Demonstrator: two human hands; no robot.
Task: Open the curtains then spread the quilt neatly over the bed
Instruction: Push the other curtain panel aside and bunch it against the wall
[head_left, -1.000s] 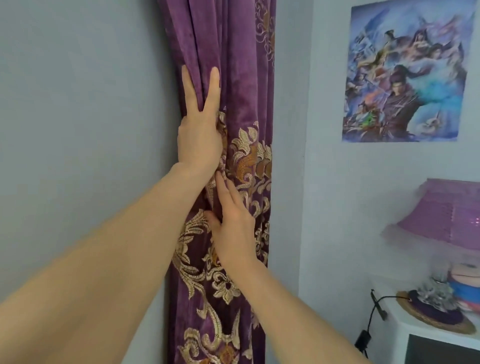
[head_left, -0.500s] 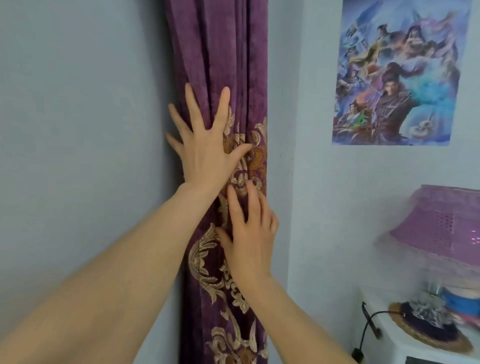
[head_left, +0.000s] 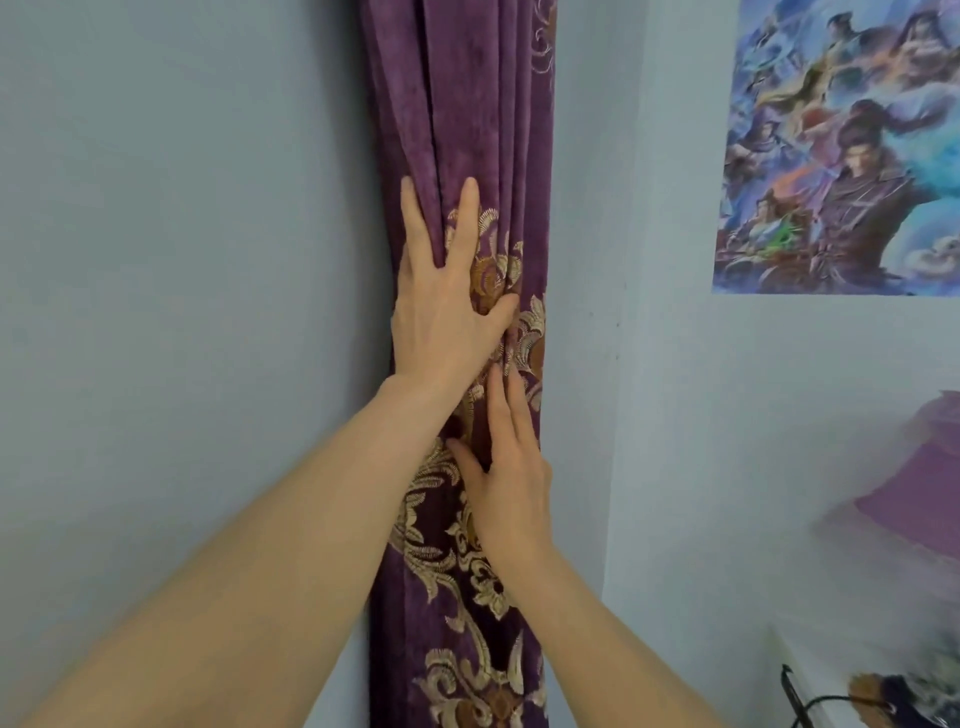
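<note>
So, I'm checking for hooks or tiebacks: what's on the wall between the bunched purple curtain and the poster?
Nothing: in the head view, the stretch between the purple curtain and the poster is bare grey-blue wall, crossed only by the room's corner.

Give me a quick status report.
Left hand and right hand flat on purple curtain, gripping nothing. Curtain bunched in corner. Nothing in the way.

Single head-worn wide-angle view, looking forward along both forearms, sitting close to a gathered purple curtain (head_left: 467, 130) hanging in a room corner. Facing the grey wall (head_left: 182, 260) on the left; a poster (head_left: 841, 156) is showing at the upper right edge. No second view sharing anything.
</note>
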